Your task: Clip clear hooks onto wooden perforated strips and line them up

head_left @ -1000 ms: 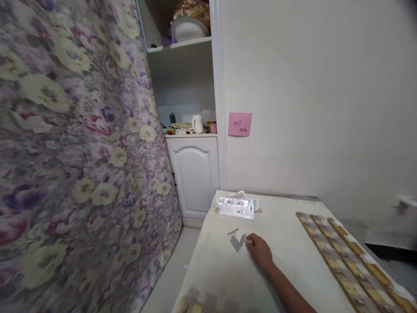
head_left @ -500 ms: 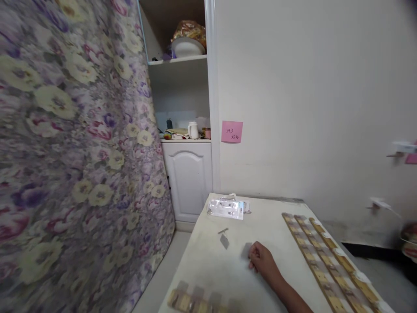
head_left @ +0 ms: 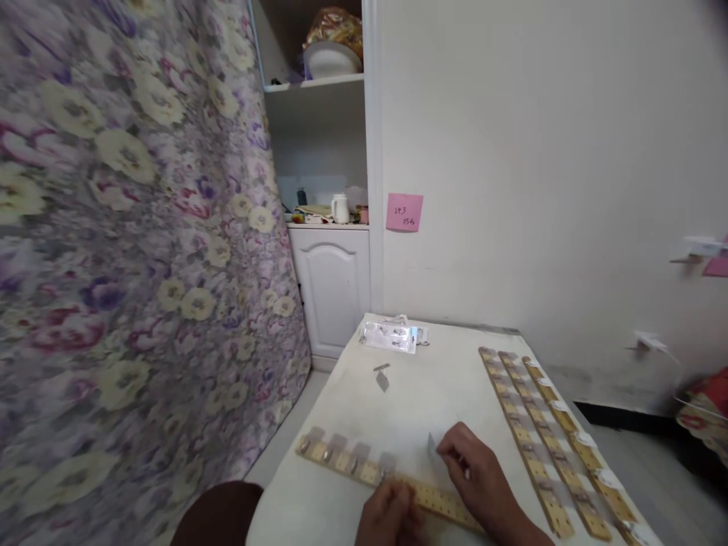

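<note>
My right hand point(head_left: 475, 474) pinches a small clear packet point(head_left: 433, 446) just above a tan cardboard strip point(head_left: 364, 470) that lies across the near part of the white table point(head_left: 432, 387). The strip carries several small clear packets along its left half. My left hand point(head_left: 390, 516) rests on the strip near its middle, fingers curled onto it. Another small grey packet point(head_left: 382, 377) lies loose on the table farther away.
Three long tan strips point(head_left: 540, 432) with packets lie side by side on the table's right. A clear blister pack point(head_left: 391, 337) sits at the far edge. A flowered curtain point(head_left: 136, 258) hangs left, a white cabinet point(head_left: 334, 284) and pink sticky note point(head_left: 404, 211) behind.
My right hand drew back toward me with a small packet, from mid-table to the near strip. My left hand came into view on that strip. The view tilted down.
</note>
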Tool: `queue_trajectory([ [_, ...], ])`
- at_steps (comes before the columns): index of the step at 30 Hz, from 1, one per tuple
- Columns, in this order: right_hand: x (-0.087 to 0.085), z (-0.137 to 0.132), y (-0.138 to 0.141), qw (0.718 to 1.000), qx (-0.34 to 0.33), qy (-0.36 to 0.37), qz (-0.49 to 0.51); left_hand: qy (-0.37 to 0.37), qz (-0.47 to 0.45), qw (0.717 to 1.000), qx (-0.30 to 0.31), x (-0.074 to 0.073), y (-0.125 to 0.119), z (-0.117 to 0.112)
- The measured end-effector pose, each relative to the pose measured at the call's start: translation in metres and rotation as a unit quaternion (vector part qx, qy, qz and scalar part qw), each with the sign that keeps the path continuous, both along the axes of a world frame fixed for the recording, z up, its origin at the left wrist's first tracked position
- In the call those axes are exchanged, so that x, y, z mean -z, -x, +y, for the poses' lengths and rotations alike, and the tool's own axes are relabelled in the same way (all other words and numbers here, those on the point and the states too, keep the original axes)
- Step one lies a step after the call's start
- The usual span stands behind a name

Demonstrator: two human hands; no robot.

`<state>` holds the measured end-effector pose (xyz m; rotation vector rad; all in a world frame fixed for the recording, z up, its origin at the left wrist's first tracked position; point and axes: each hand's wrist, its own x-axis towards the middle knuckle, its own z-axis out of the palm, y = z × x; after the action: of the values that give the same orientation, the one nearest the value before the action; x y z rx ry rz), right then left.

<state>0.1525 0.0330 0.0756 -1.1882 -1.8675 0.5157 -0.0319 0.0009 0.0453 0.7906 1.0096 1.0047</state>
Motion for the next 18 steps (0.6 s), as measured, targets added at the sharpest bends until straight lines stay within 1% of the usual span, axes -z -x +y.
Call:
queue_trajectory([
  [1,-0.002,-0.002,0.001,0.999,-0.02,-0.018,-0.02,0.011,-0.024,1.0,-0.011,-0.008,-0.005,0.001],
  [3,-0.005,-0.006,0.002,0.996,-0.055,-0.037,-0.061,0.017,-0.043,0.998,-0.033,-0.021,-0.011,0.004],
  [6,-0.003,-0.008,0.004,0.989,-0.084,-0.04,-0.111,0.004,-0.008,0.999,-0.038,-0.031,-0.014,0.006],
  [9,0.002,-0.008,0.008,0.985,-0.093,-0.044,-0.137,0.0,0.048,0.998,-0.033,-0.031,-0.014,0.005],
  [12,0.002,-0.01,0.012,0.987,-0.098,-0.031,-0.127,0.009,0.061,0.998,-0.033,-0.025,-0.012,0.003],
  [15,-0.001,-0.011,0.012,0.993,-0.095,-0.002,-0.064,0.027,0.05,0.997,-0.047,-0.021,-0.011,0.001],
  [18,0.0,-0.008,0.009,0.999,-0.038,0.034,0.003,0.045,0.035,0.996,-0.069,-0.018,-0.009,-0.002],
])
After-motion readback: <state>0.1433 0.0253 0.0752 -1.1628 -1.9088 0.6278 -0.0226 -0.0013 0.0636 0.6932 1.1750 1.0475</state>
